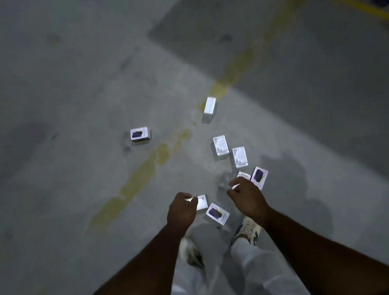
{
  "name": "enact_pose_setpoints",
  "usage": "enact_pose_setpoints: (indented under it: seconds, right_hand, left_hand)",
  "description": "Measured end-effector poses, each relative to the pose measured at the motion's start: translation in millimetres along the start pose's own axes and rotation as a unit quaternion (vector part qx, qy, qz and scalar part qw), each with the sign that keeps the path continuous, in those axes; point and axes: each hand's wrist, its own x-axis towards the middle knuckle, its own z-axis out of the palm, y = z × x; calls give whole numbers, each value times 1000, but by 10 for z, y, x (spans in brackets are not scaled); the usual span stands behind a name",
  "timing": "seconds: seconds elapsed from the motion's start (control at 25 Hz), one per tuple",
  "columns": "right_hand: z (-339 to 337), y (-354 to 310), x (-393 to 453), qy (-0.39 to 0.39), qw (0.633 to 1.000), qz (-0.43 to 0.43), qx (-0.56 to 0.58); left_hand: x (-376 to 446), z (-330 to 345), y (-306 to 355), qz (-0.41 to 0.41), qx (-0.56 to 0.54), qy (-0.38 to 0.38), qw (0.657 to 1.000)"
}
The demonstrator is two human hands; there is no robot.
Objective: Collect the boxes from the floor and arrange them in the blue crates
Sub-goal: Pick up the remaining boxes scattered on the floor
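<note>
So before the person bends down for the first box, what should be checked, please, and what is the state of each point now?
1. Left hand holds nothing: cannot tell; it is in front of a box and its fingers are hidden.
2. Right hand holds nothing: cannot tell; its fingers are curled, and a box lies just behind them.
3. Boxes near the feet: ok; one with a dark picture lies between the hands.
4. Feet not on a box: ok; the right shoe is beside the boxes.
5. Far boxes noted: ok; one on the left, one by the yellow line.
6. Blue crates located: not ok; none is in view.
</note>
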Motion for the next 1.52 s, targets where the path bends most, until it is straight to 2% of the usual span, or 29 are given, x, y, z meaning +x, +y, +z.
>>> enact_pose_setpoints:
  seconds: [0.2,0.32,0.44,0.6,0.68,0.84,1.0,1.04,1.08,1.12,1.16,1.2,1.24,1.32,1.4,1.48,1.52]
  right_hand:
    - [565,383,983,1,999,26,26]
    - [1222,1021,1676,-4,998,64,14]
    - [2045,1826,2213,-6,994,105,-42]
    - [2816,2565,2546,-39,980,117,-157]
    - [3050,2802,2679,-27,974,98,-204]
    - [3296,3118,2878,-22,957,90,-276]
    - [3431,3370,2993,-67,940,89,-323]
    - [3428,3399,3012,-68,940,83,-323]
    - [3422,3417,3028,-59,946,79,-308]
    - [3394,3410,3040,-37,958,89,-270]
    - [3346,3367,3051,-3,974,110,-196]
    - [3286,3310,3065,37,986,138,-90]
    - [3191,3259,3079,74,985,153,27]
    - [2887,3075,3136,103,960,154,210]
    - [2548,2841,3213,71,921,155,349]
    - [2320,2608,3272,35,897,141,418]
    - [2282,2521,3285,30,906,116,406]
  left_hand:
    - [891,397,-235,27,118,-5,993]
    - [1745,789,-593,63,211,-29,975]
    - [2589,1167,-1136,105,296,-78,946]
    - [3188,1502,-1789,143,382,-116,906]
    - [3395,1649,-2032,167,410,-118,889]
    - [3756,1867,-2181,196,520,-123,822]
    - [3984,2004,-2267,204,539,-129,807]
    - [3991,2029,-2312,214,533,-118,810]
    - [3953,2041,-2321,215,492,-101,838]
    - [3931,2062,-2327,191,416,-85,885]
    - [3883,2073,-2263,142,314,-72,936]
    - [3871,2073,-2185,76,208,-66,973]
    - [3865,2057,-2083,18,116,-62,991]
    - [3856,1972,-1801,-64,-8,-92,994]
    - [3773,1900,-1499,-114,-126,-196,966]
    - [3670,1918,-1247,-124,-194,-257,939]
    - [3629,1972,-1172,-111,-198,-264,937]
